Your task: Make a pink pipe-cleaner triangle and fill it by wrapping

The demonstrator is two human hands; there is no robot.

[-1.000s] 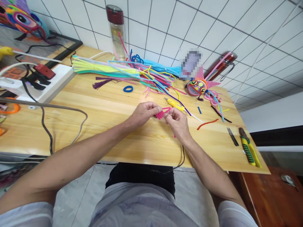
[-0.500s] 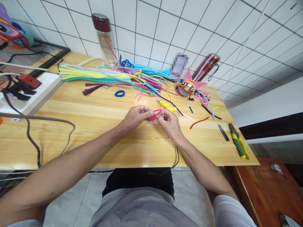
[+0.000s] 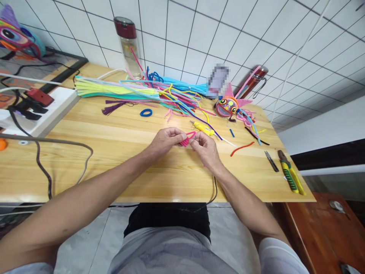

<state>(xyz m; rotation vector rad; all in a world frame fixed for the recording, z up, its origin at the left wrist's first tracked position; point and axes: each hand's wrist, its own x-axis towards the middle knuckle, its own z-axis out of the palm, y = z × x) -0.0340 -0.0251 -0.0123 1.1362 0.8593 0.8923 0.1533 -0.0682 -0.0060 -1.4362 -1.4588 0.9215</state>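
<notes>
Between my two hands is a small pink piece of folded pipe cleaner (image 3: 185,142), held just above the table. My left hand (image 3: 168,140) pinches its left side between thumb and fingers. At its right side my right hand (image 3: 205,147) is closed on it too, thumb and forefinger together. A loop of the pink pipe cleaner stands up between the fingertips; the fingers hide part of the piece. Just beyond my right hand lies a yellow glue gun (image 3: 203,128) with a white stick at its back end. A blue ring (image 3: 146,112) rests farther off to the left.
Bundles of coloured pipe cleaners (image 3: 116,89) lie along the wall, with a purple tassel (image 3: 114,107) in front. A glass bottle (image 3: 128,49) stands behind them. A fish-like craft head (image 3: 226,107), snips (image 3: 271,161) and pliers (image 3: 290,173) are at right. A power strip (image 3: 58,110) and cables sit left.
The whole view has shifted slightly, so the table's things appear a little farther right. Both hands keep the same hold on the pink pipe cleaner, with barely any finger movement.
</notes>
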